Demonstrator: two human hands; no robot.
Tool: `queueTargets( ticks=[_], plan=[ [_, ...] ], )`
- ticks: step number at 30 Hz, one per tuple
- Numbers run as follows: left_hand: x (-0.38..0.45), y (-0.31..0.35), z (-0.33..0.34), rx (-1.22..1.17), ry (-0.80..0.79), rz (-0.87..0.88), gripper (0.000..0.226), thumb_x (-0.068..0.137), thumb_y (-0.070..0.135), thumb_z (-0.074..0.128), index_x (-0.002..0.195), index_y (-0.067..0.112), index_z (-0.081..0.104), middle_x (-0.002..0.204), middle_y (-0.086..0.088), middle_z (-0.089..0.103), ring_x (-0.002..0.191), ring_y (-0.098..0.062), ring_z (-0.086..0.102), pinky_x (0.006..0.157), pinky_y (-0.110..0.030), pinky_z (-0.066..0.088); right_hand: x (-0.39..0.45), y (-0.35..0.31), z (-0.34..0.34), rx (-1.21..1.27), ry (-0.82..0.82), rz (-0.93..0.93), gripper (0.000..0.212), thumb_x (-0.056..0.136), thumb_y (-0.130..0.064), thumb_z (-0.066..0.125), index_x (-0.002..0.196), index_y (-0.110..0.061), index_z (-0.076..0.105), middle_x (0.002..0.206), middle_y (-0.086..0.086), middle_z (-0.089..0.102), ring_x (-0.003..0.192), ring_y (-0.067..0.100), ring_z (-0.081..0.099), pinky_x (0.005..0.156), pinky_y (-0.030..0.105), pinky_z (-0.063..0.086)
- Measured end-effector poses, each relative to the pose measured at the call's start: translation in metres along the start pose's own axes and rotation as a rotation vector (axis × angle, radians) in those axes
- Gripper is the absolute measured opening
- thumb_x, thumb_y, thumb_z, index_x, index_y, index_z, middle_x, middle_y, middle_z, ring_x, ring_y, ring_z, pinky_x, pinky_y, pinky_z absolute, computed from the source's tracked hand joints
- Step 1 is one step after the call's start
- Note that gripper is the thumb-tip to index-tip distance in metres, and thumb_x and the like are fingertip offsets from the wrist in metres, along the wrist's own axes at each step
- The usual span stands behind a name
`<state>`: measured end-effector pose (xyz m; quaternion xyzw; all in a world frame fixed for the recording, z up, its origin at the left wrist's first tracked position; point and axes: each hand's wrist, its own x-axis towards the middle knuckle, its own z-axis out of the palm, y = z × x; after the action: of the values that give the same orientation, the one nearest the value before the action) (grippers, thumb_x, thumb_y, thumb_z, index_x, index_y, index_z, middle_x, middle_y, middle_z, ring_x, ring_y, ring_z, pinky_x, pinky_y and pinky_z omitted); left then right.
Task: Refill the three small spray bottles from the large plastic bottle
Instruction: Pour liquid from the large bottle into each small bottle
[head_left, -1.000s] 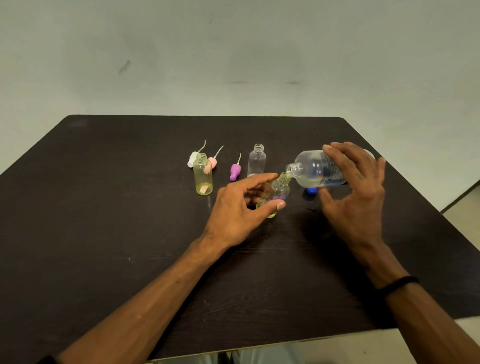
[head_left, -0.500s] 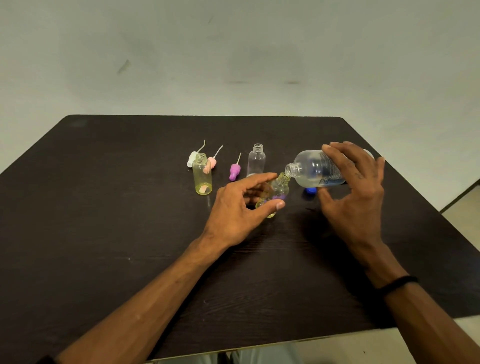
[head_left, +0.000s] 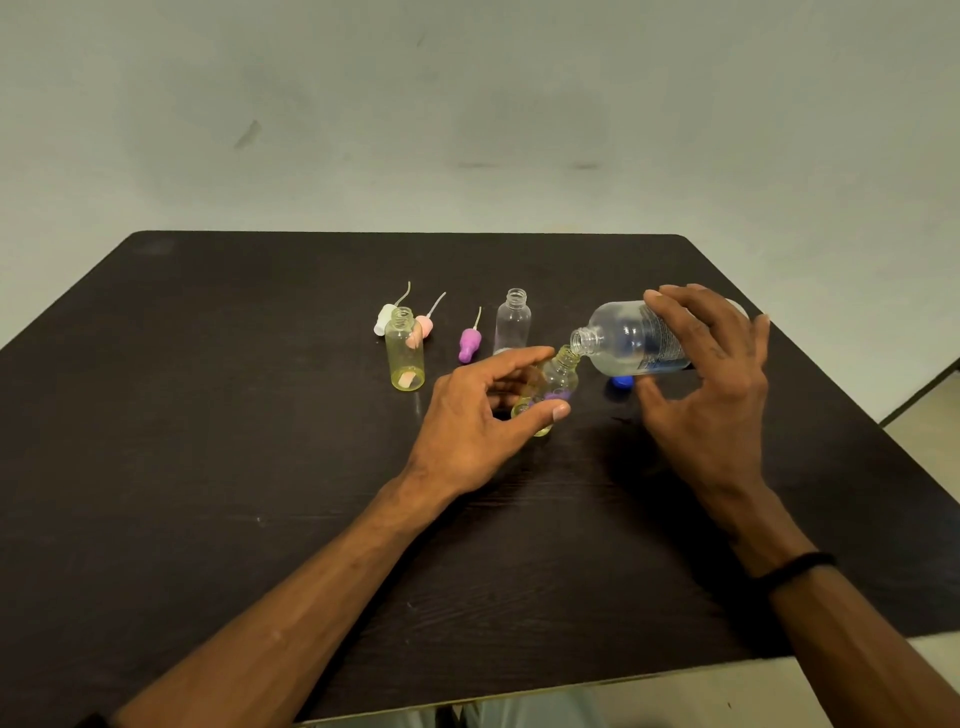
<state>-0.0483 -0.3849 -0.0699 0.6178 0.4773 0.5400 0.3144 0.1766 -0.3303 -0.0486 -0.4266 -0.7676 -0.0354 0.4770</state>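
My right hand grips the large clear plastic bottle, tipped almost flat with its open mouth pointing left. That mouth meets the neck of a small yellowish spray bottle, which my left hand holds tilted between thumb and fingers just above the table. A second yellowish small bottle stands uncapped to the left. A clear small bottle stands uncapped behind my left hand.
Three spray tops lie at the back of the dark table: a white one, a pink one and a purple one. A blue cap lies under the large bottle. The table's right edge runs close to my right arm.
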Motion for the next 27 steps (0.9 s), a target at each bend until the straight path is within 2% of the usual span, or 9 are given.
queueTargets(
  ticks=[27],
  plan=[
    [-0.0001,0.0008,0.0001,-0.005,0.000,-0.007,0.057,0.083,0.023,0.089,0.136,0.021,0.069,0.110,0.004,0.077,0.103,-0.010,0.075,0.094,-0.022,0.059,0.0003,0.0011,0.0010,-0.011,0.008,-0.007,0.085,0.072,0.007,0.084,0.147,-0.022,0.056,0.150,0.007,0.054,0.147,0.024,0.043,0.121,0.078,0.009]
  ],
)
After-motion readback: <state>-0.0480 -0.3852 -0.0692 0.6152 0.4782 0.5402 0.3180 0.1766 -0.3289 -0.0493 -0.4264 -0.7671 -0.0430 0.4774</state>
